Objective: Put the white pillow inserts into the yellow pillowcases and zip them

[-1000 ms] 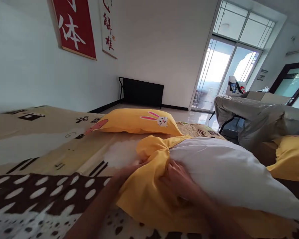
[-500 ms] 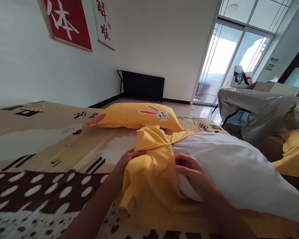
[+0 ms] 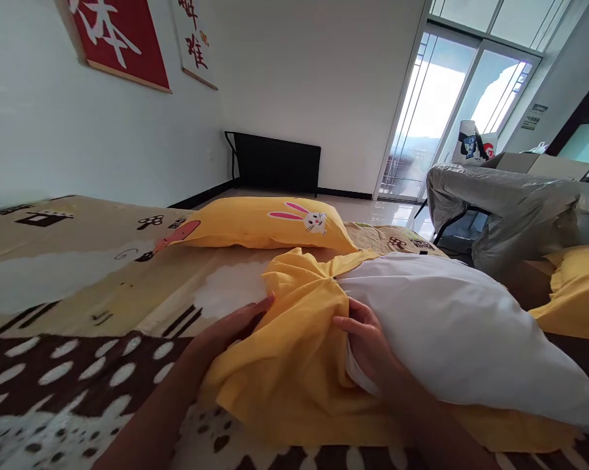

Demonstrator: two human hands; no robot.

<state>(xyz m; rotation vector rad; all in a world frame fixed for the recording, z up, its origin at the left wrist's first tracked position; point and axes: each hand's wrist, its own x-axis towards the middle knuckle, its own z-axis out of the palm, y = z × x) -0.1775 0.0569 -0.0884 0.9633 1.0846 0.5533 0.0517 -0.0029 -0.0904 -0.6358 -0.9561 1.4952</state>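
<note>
A yellow pillowcase (image 3: 289,365) lies bunched at the end of a white pillow (image 3: 441,313), its cloth gathered into folds near the pillow's tip. My left hand (image 3: 240,321) is closed on the left edge of the pillowcase, fingertips partly hidden by the fabric. On the other side, my right hand (image 3: 367,336) pinches the pillowcase where it meets the white pillow, thumb on top of the cloth. More yellow fabric shows beneath the pillow. Just beyond lies a plump yellow pillow (image 3: 240,222) with a rabbit face printed on it.
Everything rests on a patterned brown and cream blanket (image 3: 128,274). More yellow cloth (image 3: 578,294) lies at the right edge. Behind it stands furniture wrapped in grey plastic (image 3: 514,202). A black panel (image 3: 277,163) leans near the far wall, left of glass doors (image 3: 431,117).
The loose part of the pillowcase has spread left and toward me. My left hand has moved left along with it. My right thumb now presses on the cloth.
</note>
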